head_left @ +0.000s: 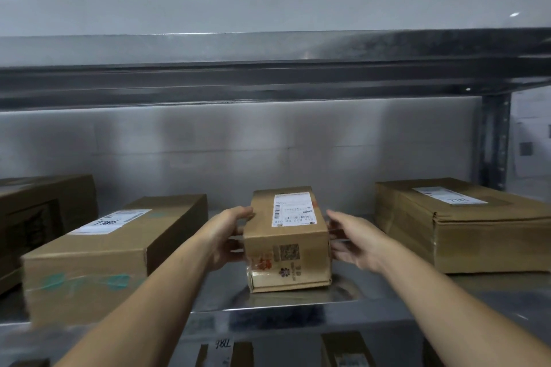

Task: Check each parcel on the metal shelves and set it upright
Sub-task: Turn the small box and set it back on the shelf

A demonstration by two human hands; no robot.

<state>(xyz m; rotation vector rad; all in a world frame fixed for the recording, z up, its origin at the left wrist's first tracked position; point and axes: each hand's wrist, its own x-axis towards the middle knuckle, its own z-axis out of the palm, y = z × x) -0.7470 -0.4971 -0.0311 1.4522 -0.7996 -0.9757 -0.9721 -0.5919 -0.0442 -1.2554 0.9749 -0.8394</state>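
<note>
1. The small parcel (287, 235) sits label-up on the metal shelf (298, 299). My left hand (229, 235) wraps its left side with the thumb on top. My right hand (354, 241) lies fairly flat against its right side.
2. I'd squeeze evenly from both sides, then tip it onto its end slowly.
3. There's a long box (113, 253) left of the parcel and a wide box (465, 223) right of it. All are sealed, so I can't see the contents.
</note>
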